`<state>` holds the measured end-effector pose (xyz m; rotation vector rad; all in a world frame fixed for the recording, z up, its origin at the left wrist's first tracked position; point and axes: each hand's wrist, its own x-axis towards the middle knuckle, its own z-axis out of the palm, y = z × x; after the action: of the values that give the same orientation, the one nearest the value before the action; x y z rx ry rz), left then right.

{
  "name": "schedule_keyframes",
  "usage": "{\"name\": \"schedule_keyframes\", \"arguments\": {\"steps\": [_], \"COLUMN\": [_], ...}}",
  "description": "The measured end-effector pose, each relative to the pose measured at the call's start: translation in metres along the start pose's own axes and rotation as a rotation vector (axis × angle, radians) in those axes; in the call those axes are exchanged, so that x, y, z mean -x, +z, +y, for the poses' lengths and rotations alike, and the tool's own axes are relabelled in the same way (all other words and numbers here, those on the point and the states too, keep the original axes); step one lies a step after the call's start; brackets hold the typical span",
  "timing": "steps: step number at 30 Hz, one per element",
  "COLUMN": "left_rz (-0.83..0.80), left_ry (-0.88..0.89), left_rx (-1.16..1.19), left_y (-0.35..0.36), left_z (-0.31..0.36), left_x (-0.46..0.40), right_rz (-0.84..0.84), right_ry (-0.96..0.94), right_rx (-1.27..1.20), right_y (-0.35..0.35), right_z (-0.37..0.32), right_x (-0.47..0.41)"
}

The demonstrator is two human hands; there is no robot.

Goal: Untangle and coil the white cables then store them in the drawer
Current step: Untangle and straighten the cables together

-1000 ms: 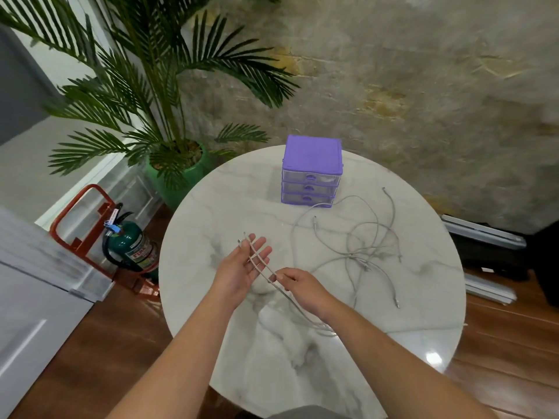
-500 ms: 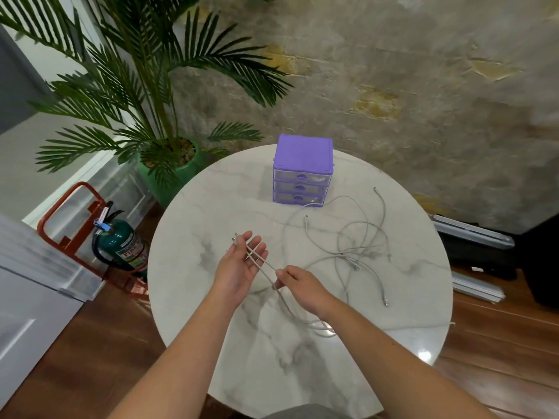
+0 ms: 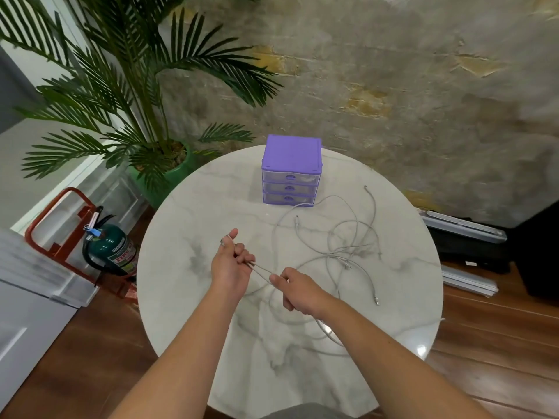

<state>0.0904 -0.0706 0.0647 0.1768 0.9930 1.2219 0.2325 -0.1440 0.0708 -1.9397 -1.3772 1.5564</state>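
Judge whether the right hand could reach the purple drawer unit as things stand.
Probably yes, once freed: the right hand pinches a white cable, and only loose cables lie between it and the drawer unit.

both bare forearms reach forward from the near edge of the table, converging toward its middle. the left hand (image 3: 230, 269) has its fingers curled round a doubled white cable, index finger pointing up and away. the right hand (image 3: 298, 290) sits just beside it, nearer the table's right edge, thumb and fingers pinching the same cable, knuckles up.
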Motion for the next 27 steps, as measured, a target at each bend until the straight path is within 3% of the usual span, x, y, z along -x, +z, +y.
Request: {"name": "schedule_keyframes", "arguments": {"steps": [4, 9, 15, 22, 27], "left_rz": [0.068, 0.124, 0.186, 0.277, 0.28], "left_ry": [0.013, 0.015, 0.038, 0.14, 0.193], "left_rx": [0.081, 0.147, 0.058, -0.079, -0.228], "left_y": [0.0, -0.003, -0.001, -0.005, -0.006], "left_z": [0.012, 0.031, 0.024, 0.034, 0.045], "left_x": [-0.011, -0.02, -0.025, -0.027, -0.026], "right_rz": [-0.057, 0.119, 0.25, 0.269, 0.293], "right_ry": [0.029, 0.012, -0.046, 0.043, 0.013], "right_rx": [0.024, -0.081, -0.163, 0.077, 0.058], "right_y": [-0.02, -0.061, -0.075, -0.083, -0.08], "right_z": [0.011, 0.037, 0.052, 0.069, 0.081], "right_x": [0.005, 0.008, 0.01, 0.012, 0.015]}}
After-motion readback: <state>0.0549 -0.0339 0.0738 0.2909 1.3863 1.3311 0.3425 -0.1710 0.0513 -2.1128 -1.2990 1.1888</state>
